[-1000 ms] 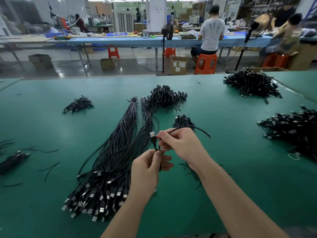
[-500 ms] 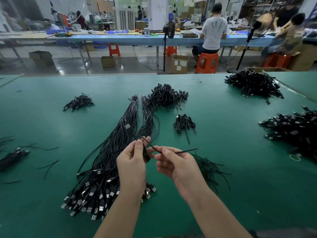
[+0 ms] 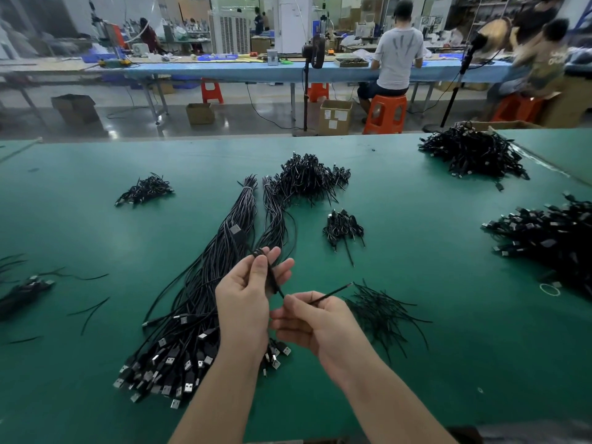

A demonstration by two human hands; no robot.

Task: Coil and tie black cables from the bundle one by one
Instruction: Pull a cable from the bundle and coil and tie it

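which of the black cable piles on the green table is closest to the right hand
The loose scatter of thin black ties, just right of the right hand. The other piles lie farther up the table or out at its edges.

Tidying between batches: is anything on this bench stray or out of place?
A few loose black wire ties lie scattered at the left of the green table, away from the tie pile. A small white ring lies alone at the right.

Bare mat [image 3: 432,315] betw. cable piles [image 3: 474,153]
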